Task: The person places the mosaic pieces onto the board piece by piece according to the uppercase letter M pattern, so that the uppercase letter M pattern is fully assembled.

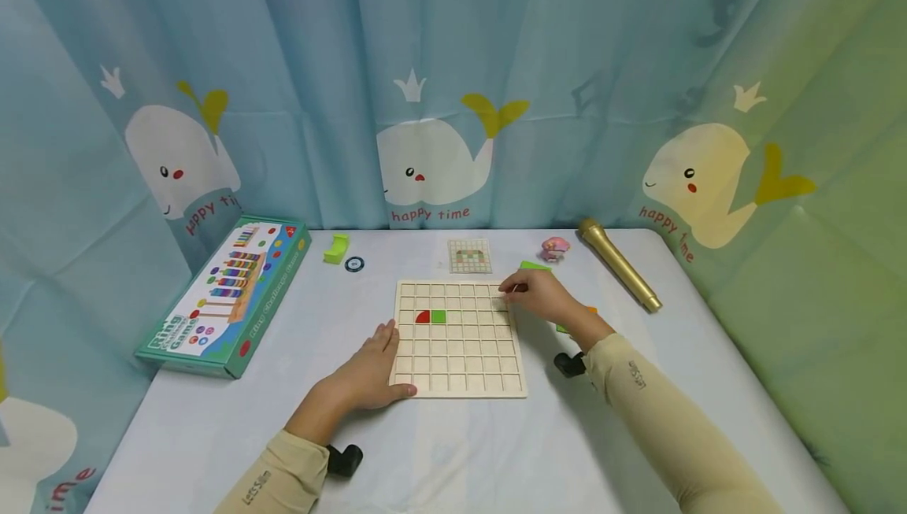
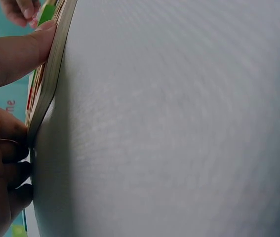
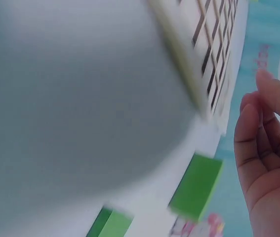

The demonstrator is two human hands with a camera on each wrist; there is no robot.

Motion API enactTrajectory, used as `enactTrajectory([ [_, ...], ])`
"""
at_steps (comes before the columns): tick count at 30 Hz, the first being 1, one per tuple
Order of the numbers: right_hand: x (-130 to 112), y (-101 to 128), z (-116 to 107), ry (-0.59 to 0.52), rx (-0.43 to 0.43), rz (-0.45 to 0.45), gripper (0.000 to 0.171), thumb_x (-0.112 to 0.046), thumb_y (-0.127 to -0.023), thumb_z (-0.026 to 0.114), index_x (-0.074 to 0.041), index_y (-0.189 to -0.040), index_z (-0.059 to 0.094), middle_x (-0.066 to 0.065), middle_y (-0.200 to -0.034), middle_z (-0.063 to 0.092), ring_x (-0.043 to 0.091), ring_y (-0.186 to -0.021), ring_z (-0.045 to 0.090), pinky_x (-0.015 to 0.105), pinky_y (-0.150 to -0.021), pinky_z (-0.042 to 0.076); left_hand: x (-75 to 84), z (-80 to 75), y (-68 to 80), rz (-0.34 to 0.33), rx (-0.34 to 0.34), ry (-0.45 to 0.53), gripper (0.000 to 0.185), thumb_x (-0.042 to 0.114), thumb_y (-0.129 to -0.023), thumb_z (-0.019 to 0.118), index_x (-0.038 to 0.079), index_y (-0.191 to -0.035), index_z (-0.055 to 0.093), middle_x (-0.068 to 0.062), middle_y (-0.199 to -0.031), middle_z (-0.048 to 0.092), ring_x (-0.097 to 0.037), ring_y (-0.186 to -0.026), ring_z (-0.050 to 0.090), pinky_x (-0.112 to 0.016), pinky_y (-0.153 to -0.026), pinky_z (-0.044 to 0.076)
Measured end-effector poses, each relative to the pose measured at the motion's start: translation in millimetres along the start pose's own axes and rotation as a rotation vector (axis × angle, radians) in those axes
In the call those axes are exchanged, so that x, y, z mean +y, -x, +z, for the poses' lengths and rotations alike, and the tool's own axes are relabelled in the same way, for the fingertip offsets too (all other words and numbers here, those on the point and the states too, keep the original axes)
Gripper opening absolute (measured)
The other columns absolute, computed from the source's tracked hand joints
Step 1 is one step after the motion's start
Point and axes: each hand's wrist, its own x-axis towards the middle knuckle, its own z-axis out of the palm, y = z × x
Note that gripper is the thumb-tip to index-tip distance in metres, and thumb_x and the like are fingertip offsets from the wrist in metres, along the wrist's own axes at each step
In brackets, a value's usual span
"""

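Note:
A pale wooden grid board (image 1: 468, 356) lies on the table. In its cells sit a red quarter-circle piece (image 1: 423, 317) and, right beside it, a green square piece (image 1: 438, 316). My left hand (image 1: 368, 372) rests against the board's left edge, its thumb (image 2: 23, 54) on the near left corner. Over the far right part of the board hovers my right hand (image 1: 542, 295). Its thumb and fingers are loosely bent, and nothing shows between them in the right wrist view. A green block (image 3: 196, 187) lies just beyond that hand; another green piece (image 1: 561, 329) is partly hidden under the wrist.
Behind the board lies a pattern card (image 1: 470, 257). A pink toy figure (image 1: 555, 248) and a gold microphone (image 1: 620, 266) are at the back right. A game box (image 1: 227, 293), a light green curved block (image 1: 336, 249) and a dark round chip (image 1: 354, 264) lie left.

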Motion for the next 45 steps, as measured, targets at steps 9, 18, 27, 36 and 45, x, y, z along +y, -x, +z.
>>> enactTrajectory([
  [9,34.4,27.0,-23.1,0.045,0.041,0.051,0.018,-0.012,-0.094,0.072,-0.003,-0.11,0.076,0.008,-0.098,0.07,0.023,-0.087,0.063,0.037,-0.073,0.052,-0.2,-1.0,2.3,-0.006,0.001,-0.003,0.101,0.046,-0.089,0.074,-0.011,-0.155,0.022,-0.023,-0.165,0.01,-0.037,-0.152,0.01,-0.049,-0.12,0.021],
  [18,67.5,50.5,-46.2,0.068,0.075,0.15,0.019,-0.014,-0.094,0.072,-0.004,-0.11,0.076,0.012,-0.103,0.07,0.024,-0.085,0.062,0.034,-0.068,0.052,-1.8,-0.9,2.3,0.002,0.015,0.006,0.101,0.046,-0.089,0.074,-0.012,-0.154,0.023,-0.024,-0.165,0.011,-0.038,-0.152,0.011,-0.049,-0.12,0.021],
  [27,89.6,65.1,-61.4,0.076,0.079,0.181,0.02,-0.012,-0.094,0.071,0.0,-0.111,0.074,0.014,-0.102,0.07,0.02,-0.077,0.062,0.032,-0.065,0.052,-1.6,-1.8,2.9,0.008,0.016,0.002,0.101,0.045,-0.089,0.075,-0.012,-0.154,0.023,-0.024,-0.165,0.011,-0.038,-0.152,0.012,-0.05,-0.12,0.021],
  [36,103.7,74.0,-62.6,0.103,0.081,0.184,0.025,-0.015,-0.09,0.078,0.001,-0.109,0.075,0.017,-0.105,0.068,0.027,-0.087,0.061,0.034,-0.071,0.051,-1.9,-1.5,1.4,0.023,0.022,0.004,0.1,0.045,-0.089,0.075,-0.013,-0.153,0.023,-0.025,-0.164,0.012,-0.039,-0.152,0.012,-0.05,-0.12,0.021],
  [45,108.7,75.8,-62.5,0.096,0.059,0.214,0.028,-0.013,-0.09,0.077,0.003,-0.113,0.074,0.016,-0.102,0.068,0.027,-0.087,0.06,0.034,-0.07,0.052,-0.5,-1.2,1.7,0.014,0.008,0.002,0.101,0.045,-0.089,0.075,-0.012,-0.154,0.023,-0.025,-0.165,0.012,-0.038,-0.152,0.012,-0.049,-0.12,0.021],
])
